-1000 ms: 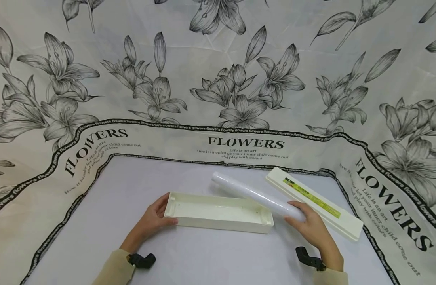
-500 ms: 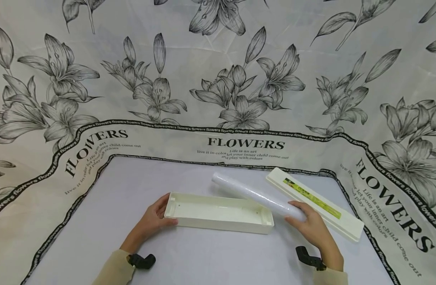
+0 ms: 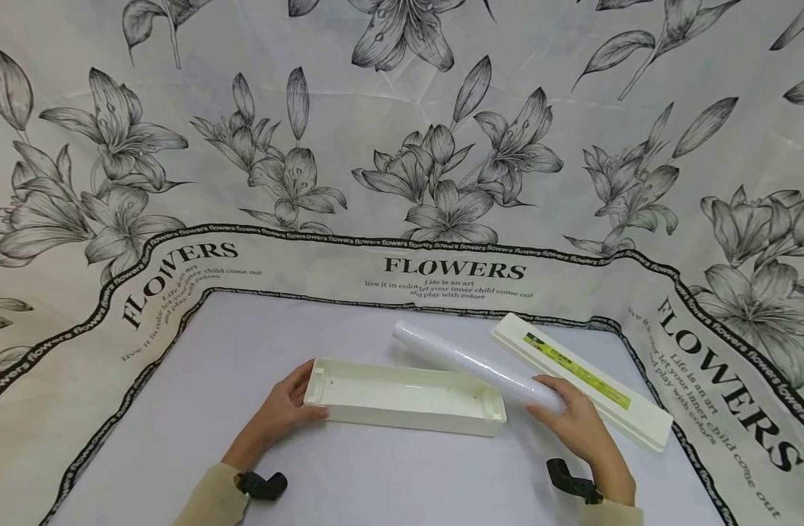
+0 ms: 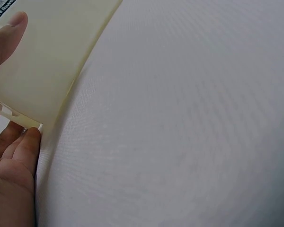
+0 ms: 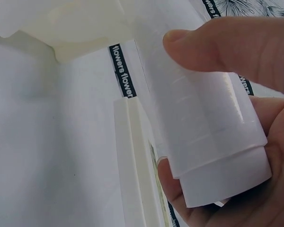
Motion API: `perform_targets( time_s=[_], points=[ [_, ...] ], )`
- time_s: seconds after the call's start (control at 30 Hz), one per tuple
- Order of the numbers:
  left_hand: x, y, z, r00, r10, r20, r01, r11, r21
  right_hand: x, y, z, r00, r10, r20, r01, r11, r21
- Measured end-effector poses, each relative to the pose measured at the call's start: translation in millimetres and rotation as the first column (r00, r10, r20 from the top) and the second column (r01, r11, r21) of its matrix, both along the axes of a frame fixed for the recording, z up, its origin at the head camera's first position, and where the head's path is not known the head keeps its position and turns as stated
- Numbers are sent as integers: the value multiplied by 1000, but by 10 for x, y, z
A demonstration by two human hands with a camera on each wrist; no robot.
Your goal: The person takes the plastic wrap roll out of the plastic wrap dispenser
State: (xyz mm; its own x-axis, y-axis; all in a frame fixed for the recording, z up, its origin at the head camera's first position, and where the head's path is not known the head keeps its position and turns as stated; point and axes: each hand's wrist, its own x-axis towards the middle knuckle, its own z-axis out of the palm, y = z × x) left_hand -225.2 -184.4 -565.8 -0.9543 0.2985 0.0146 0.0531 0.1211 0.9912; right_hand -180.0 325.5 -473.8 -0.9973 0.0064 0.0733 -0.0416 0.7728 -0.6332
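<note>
My left hand [image 3: 280,409] grips the left end of a long, open cream plastic box [image 3: 411,418], thumb on its front wall and fingers behind the end. In the left wrist view, fingertips curl at the lower corner of the box wall [image 4: 42,61]. My right hand [image 3: 575,416] holds the near end of a roll of cling film [image 3: 467,358], slanted behind and over the box's back right corner. Up close, the right thumb lies across the wound film [image 5: 203,109], other fingers wrap underneath, and the white core sticks out at the end.
A long cream lid [image 3: 579,380] with a yellow-green label lies slanted at the right, beyond my right hand. White cloth [image 3: 388,475] covers the table. Behind it rises a flower-printed curtain [image 3: 309,109] with a black lettered border.
The head view has tipped up slightly, so everything appears a little lower. Both hands keep their holds on the box and the roll of cling film.
</note>
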Motion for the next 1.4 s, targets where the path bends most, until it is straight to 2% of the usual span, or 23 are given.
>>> perform_targets(
  time_s=[0.23,0.47,0.9,1.4],
  points=[
    [7,7,-10,1000,15,8,-15,1000,7,-56,12,16,998,39,-48,-39,999,11],
    [16,11,-11,1000,29,6,-29,1000,0,-84,22,21,1000,18,-21,-18,1000,18],
    [32,1,-5,1000,19,-5,-19,999,34,-51,27,26,999,24,-39,-23,1000,21],
    [16,13,-1,1000,1,-4,0,999,43,4,56,-36,999,-8,-37,8,1000,9]
  ],
)
